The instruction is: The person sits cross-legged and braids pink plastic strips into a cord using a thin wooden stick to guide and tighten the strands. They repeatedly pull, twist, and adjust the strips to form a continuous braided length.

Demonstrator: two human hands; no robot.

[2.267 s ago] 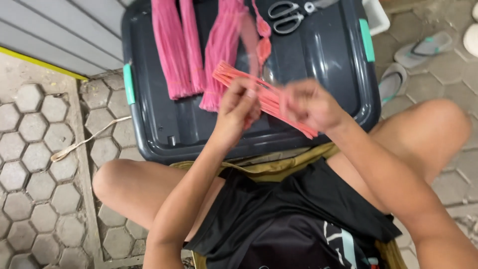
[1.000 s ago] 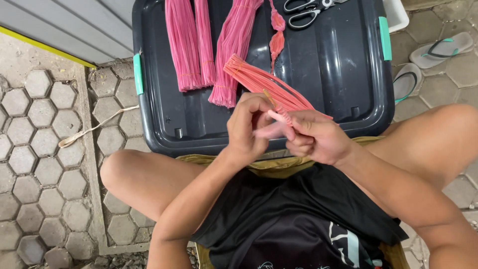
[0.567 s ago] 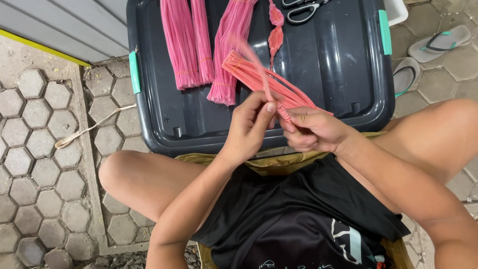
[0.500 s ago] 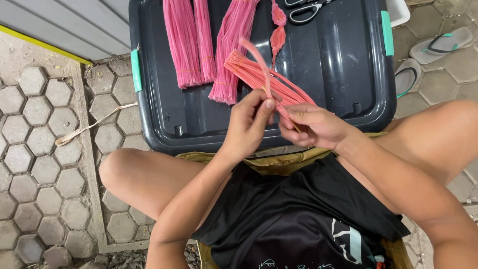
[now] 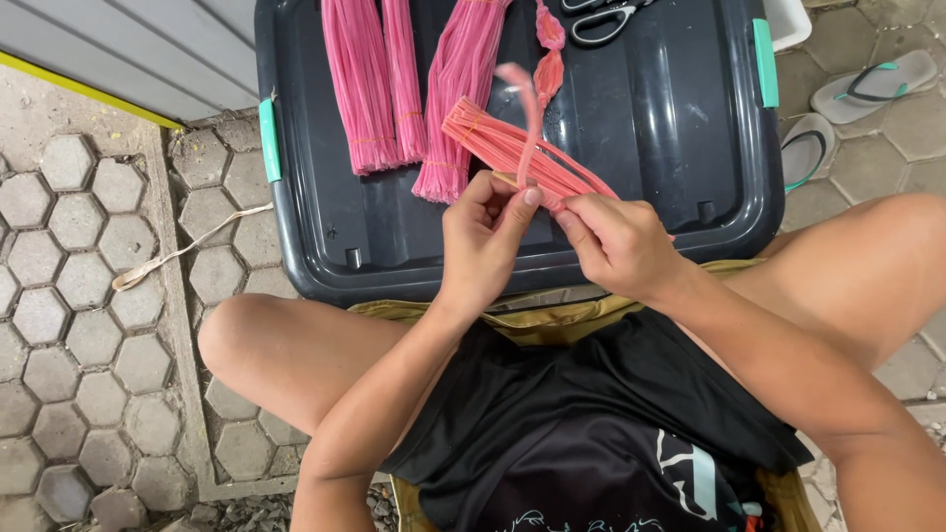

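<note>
Lifted since half a second ago: one loose pink strand (image 5: 525,108), now arching up and far-left off the pink strip bundle (image 5: 512,158) instead of lying along it. Bundle's long axis running from near-right at the hands to far-left over the dark bin lid (image 5: 670,128), free end pointing far-left, just beside the pink tassels (image 5: 374,89) and near the scissors (image 5: 601,15). Left hand (image 5: 483,241) raised palm-right with fingers (image 5: 527,202) pinched shut on the strand's base; right hand (image 5: 621,241) opposite, fingers curled closed around the bundle's near end, forearms angled in from the knees.
</note>
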